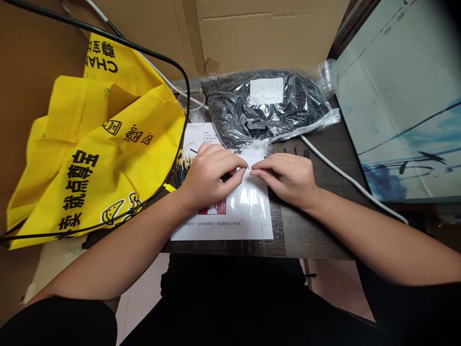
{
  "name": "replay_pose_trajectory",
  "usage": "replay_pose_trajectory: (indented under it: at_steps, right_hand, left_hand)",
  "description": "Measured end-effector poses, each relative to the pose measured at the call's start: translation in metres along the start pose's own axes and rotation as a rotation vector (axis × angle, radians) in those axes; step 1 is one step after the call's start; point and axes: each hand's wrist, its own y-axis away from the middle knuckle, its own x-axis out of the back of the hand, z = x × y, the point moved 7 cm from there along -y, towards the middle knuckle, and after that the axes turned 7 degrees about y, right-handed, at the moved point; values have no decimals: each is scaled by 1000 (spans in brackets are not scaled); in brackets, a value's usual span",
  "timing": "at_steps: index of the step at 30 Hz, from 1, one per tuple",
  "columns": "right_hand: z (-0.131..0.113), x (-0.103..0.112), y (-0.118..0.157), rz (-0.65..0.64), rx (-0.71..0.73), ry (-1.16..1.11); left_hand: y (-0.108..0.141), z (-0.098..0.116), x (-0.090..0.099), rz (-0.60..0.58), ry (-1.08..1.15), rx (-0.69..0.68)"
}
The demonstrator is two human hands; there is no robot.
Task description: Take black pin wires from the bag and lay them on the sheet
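My left hand point(212, 172) and my right hand point(288, 177) meet fingertip to fingertip above a printed white sheet point(248, 216). Both are closed in a pinch, with a tiny part between them too small to make out. Partly behind my left hand lies a bundle of black pieces with gold-coloured tips point(182, 169). Beyond the hands rests a clear plastic bag full of thin black pieces point(230, 115) with a white label point(266, 91). A few short black pieces point(306, 154) lie on the dark table just past my right hand.
A yellow printed bag point(90, 110) covers the left side, with a black cable point(144, 48) across it. Clear plastic cups point(196, 108) stand behind the sheet, others point(326, 77) at the back right. A white cable point(345, 177) crosses the dark table point(306, 235). Cardboard point(266, 38) borders the back.
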Motion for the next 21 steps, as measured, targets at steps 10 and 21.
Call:
replay_pose_trajectory:
  at_steps: [10,21]
  right_hand:
    - [0,1,1,40,35,17]
    - [-1,0,-1,23,37,33]
  left_hand:
    - [-1,0,3,58,49,-3]
    - [-1,-1,7,109,95,13]
